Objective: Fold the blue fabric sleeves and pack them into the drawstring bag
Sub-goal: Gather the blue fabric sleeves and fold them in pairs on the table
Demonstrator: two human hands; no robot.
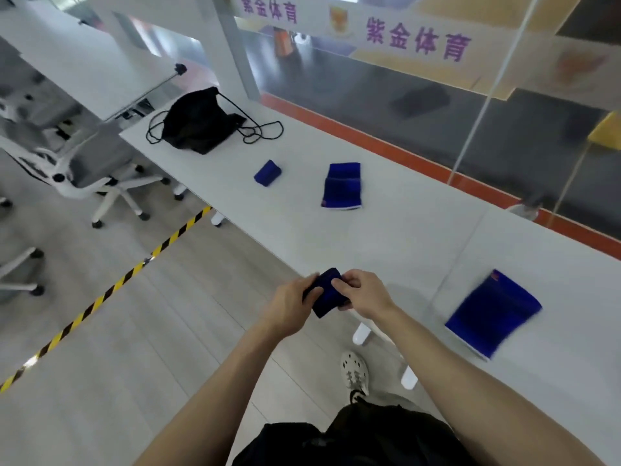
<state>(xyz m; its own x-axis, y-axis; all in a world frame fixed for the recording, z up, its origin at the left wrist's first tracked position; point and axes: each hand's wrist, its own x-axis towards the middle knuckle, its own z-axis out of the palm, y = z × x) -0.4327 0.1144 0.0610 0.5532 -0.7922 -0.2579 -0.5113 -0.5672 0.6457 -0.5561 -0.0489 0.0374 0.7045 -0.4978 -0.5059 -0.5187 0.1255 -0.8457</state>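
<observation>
Right now my left hand [289,306] and right hand [363,294] are close together, both pinching a small folded sleeve [326,302] over the near edge of the table [403,240]. To the right, a flat sleeve [494,314] lies on the table. Farther off lies a half-folded sleeve [342,186], with a rolled sleeve [267,173] to its left. At the far left end sits the black bag [198,121], cords loose.

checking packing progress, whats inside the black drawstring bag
The drawstring bag lies crumpled, its inside hidden. Outside it lie a rolled sleeve, a folded sleeve and a flat sleeve.
</observation>
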